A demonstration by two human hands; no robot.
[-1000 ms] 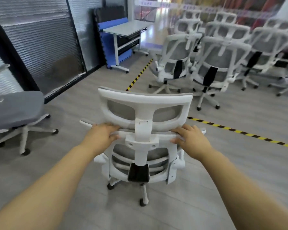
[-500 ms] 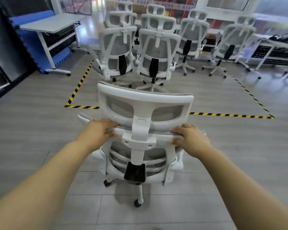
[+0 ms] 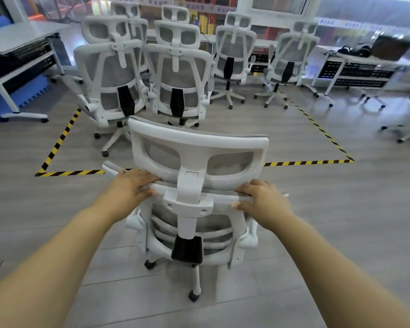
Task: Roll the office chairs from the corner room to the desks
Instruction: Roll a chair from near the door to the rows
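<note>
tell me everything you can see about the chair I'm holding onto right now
The held chair is a white-framed office chair seen from behind, upright on the grey floor. It has a headrest of grey mesh in a white frame, a grey mesh back, a black lumbar piece low on the spine, and a white star base on dark casters. The left hand and the right hand grip the back's top rail either side of the headrest post.

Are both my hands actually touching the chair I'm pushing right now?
Touching. The head view shows the left hand and the right hand both gripping the top bar of the chair, below its headrest.
</note>
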